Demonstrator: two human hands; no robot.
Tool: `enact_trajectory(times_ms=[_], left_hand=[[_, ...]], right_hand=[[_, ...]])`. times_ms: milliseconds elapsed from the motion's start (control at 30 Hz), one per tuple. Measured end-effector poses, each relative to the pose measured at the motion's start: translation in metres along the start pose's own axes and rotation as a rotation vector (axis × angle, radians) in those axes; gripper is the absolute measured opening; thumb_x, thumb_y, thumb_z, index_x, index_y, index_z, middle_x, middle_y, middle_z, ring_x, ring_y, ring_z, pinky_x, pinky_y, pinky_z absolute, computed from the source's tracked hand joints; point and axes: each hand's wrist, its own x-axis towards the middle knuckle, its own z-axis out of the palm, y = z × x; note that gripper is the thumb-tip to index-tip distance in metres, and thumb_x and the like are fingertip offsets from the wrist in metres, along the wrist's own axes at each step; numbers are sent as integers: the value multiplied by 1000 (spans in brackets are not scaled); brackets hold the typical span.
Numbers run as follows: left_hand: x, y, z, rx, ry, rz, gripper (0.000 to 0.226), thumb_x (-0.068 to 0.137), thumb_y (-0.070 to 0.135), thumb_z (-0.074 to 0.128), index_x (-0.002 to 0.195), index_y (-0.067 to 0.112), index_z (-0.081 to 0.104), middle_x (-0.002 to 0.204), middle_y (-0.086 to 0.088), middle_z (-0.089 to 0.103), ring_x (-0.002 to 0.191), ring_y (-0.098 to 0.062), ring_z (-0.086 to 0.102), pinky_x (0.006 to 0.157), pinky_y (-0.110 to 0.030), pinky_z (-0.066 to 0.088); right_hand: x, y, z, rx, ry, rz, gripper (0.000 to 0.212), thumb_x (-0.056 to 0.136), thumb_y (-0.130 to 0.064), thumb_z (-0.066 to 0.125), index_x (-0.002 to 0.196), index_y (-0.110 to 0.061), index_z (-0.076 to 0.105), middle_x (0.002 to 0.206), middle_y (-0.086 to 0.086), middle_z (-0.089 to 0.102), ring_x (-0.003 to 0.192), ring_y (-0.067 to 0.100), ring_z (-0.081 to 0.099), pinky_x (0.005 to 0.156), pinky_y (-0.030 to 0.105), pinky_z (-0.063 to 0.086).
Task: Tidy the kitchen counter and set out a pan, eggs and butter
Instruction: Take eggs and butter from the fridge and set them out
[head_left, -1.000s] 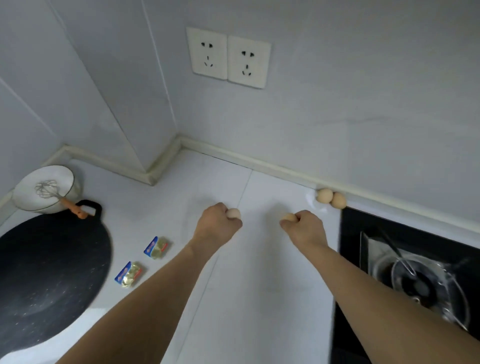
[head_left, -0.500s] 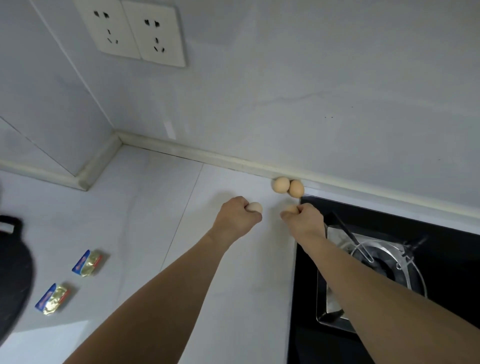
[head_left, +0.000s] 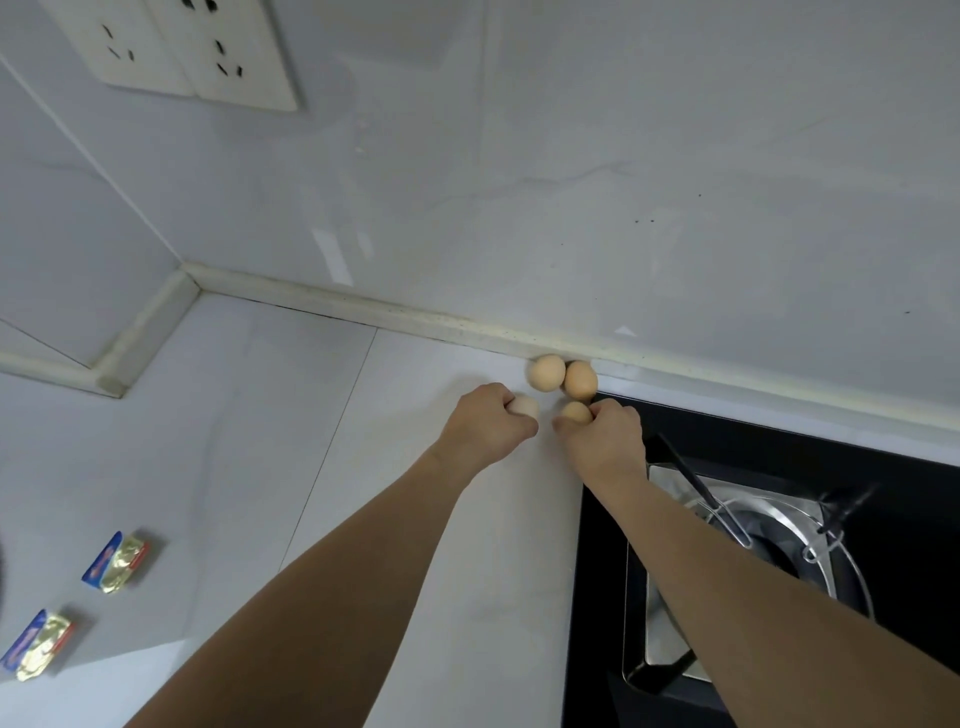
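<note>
Two brown eggs (head_left: 547, 372) (head_left: 581, 380) lie side by side on the white counter (head_left: 291, 426) against the back wall strip. My left hand (head_left: 485, 428) grips a pale egg (head_left: 525, 406) just left of them. My right hand (head_left: 602, 436) grips another brown egg (head_left: 576, 413) right below the pair, close to touching them. Two foil-wrapped butter portions (head_left: 118, 562) (head_left: 37, 644) lie on the counter at the lower left. The pan is out of the frame.
A black gas hob (head_left: 779, 467) with a steel burner ring (head_left: 748, 561) fills the lower right, its edge right beside the eggs. Two wall sockets (head_left: 171, 47) sit at the upper left. A raised wall corner (head_left: 140, 332) juts in at the left.
Both hands have moved with their eggs to the right and toward the wall, up to the two eggs lying there. The view has swung right, so pan and bowl left the frame.
</note>
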Motion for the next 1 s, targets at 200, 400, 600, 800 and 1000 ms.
enact_trajectory(times_ms=[200,400,600,800,1000], left_hand=[[6,3,3,12,-23,14,24,80,25,67,92,5,60,80,2,53,69,-15,50,61,-26,40],[12,3,-1,14,-62,19,21,82,28,67,89,9,62,79,3,54,68,-13,51,60,-24,40],[14,3,-2,12,-75,34,15,84,31,67,92,19,62,86,5,58,75,-11,55,63,-22,40],[18,8,2,42,-97,49,16,85,32,66,95,20,63,90,3,62,79,-12,58,66,-23,42],[22,10,8,57,-99,49,22,84,34,67,98,17,65,97,-2,66,91,-19,63,76,-31,50]], right_hand=[[-2,5,1,42,5,-32,35,86,-35,62,108,-8,53,111,6,42,79,22,50,67,29,37],[-3,8,1,105,2,-41,36,87,-38,64,107,-10,53,110,4,41,77,20,51,68,31,40],[-4,9,0,132,-9,-36,34,88,-36,61,108,-10,54,111,5,41,76,19,51,68,31,40],[-6,9,-3,156,-29,-21,32,88,-36,57,108,-12,54,112,4,41,81,20,54,71,33,45],[-8,11,-5,202,-32,-33,31,87,-35,58,108,-13,54,110,2,41,77,13,50,71,29,41]])
